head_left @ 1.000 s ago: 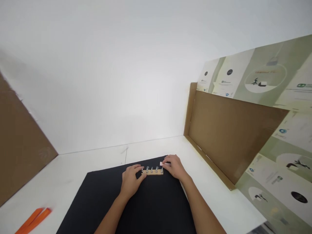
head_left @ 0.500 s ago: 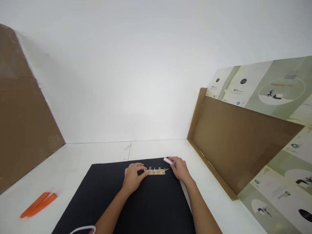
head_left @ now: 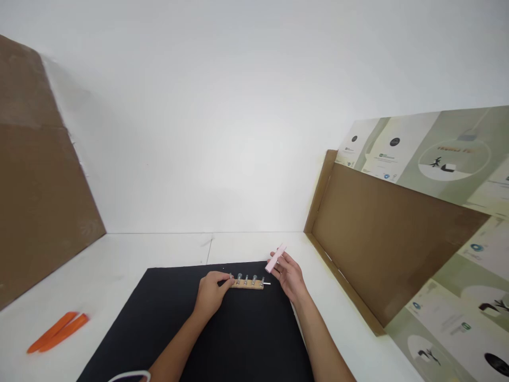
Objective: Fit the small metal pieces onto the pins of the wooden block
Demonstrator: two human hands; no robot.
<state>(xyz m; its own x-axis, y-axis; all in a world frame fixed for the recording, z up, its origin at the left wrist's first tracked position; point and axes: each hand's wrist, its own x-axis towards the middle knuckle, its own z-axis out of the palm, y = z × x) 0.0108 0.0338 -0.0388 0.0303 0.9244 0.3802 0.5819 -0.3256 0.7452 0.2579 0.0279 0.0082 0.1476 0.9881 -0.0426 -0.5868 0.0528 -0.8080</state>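
Note:
My left hand [head_left: 211, 293] pinches the left end of a small wooden strip [head_left: 247, 285] that has several upright metal bolts along it. A thin metal piece [head_left: 266, 284] sticks out at the strip's right end. To the right, my right hand [head_left: 289, 276] is raised with the palm partly turned up, holding a pale pink bar [head_left: 275, 258] tilted in its fingers. Under the strip lies a black mat [head_left: 246, 334].
Two orange strips [head_left: 59, 332] lie on the white table [head_left: 119, 281] at the left. Brown cardboard [head_left: 43, 170] stands on the left side. An open cardboard box with printed flaps [head_left: 389, 228] stands at the right, and a white wall [head_left: 207, 116] rises behind.
My right hand has turned palm upward, swinging the pink bar into a steeper tilt off the mat. My left hand and the wooden strip have shifted slightly left and down in view.

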